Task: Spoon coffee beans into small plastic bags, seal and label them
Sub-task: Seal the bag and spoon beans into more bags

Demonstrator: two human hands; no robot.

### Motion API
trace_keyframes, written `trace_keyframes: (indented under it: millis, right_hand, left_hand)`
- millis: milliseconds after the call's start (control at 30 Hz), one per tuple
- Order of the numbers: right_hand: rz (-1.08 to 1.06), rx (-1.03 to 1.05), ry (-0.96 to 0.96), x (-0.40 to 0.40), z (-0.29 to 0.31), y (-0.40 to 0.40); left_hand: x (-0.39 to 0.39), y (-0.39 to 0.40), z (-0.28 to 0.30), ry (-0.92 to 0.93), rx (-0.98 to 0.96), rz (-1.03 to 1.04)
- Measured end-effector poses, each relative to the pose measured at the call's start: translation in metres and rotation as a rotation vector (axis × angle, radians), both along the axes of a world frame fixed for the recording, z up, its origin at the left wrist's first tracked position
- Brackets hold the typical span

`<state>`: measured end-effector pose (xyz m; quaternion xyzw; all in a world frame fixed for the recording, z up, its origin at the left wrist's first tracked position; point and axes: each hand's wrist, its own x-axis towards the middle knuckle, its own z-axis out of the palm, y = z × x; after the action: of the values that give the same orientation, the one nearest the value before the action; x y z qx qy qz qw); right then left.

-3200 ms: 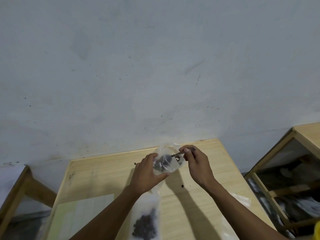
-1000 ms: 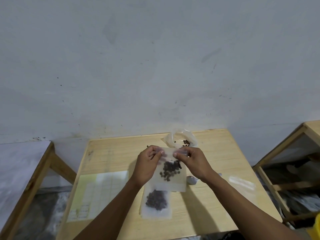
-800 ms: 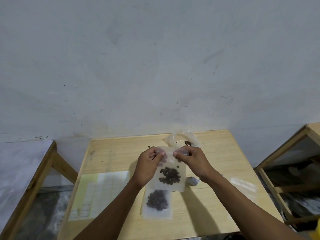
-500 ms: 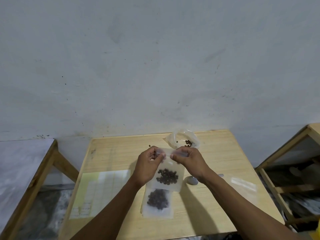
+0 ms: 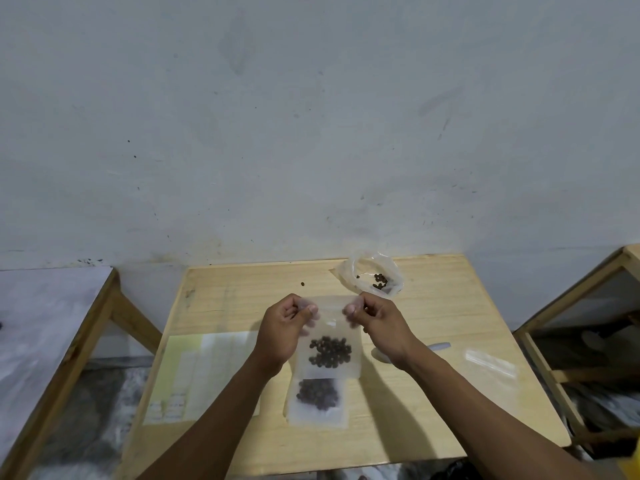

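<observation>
Above the pale wooden bench (image 5: 433, 306), left hand (image 5: 289, 323) and right hand (image 5: 375, 318) are pinching the top corners of a small clear plastic bag (image 5: 329, 336), dark coffee beans (image 5: 330, 351) sitting inside.

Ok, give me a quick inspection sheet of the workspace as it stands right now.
Surface: light wooden table, against a grey wall.
Job's things: small clear plastic bag with coffee beans, held up by its top edge; second small bag of beans flat on the table below it; crumpled clear supply bag with a few beans at the far edge; pale sheet of labels on the left; spoon, mostly hidden behind the right forearm.
Clutter: one stray bean; an empty clear bag on the right.
Hands: left hand and right hand each pinch a top corner with the fingers.
Cables: nothing seen.
Surroundings: wooden furniture on both sides.
</observation>
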<state>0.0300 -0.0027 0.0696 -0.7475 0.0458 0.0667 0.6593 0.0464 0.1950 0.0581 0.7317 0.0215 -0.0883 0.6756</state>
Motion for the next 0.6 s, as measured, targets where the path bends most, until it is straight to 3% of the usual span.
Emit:
trace_keyframes:
  millis: [167, 333, 400, 500, 600]
  right_hand:
    - [0.055, 0.027, 0.071, -0.006, -0.01, 0.008]
    - [0.143, -0.122, 0.19, -0.021, -0.039, 0.012]
    - [0.052, -0.115, 0.263, -0.029, -0.05, 0.015]
    - [-0.083, -0.134, 0.391, -0.043, -0.074, 0.018]
    - [-0.093, -0.304, 0.393, -0.057, -0.086, 0.022]
  left_hand:
    - [-0.007, 0.006, -0.009, 0.119, -0.105, 0.112]
    - [-0.01, 0.015, -0.024, 0.277, -0.163, 0.163]
    - [-0.017, 0.018, -0.036, 0.321, 0.002, 0.094]
    - [-0.034, 0.024, -0.056, 0.339, 0.467, -0.071]
    - [-0.047, 0.025, -0.063, 0.386, 0.559, -0.182]
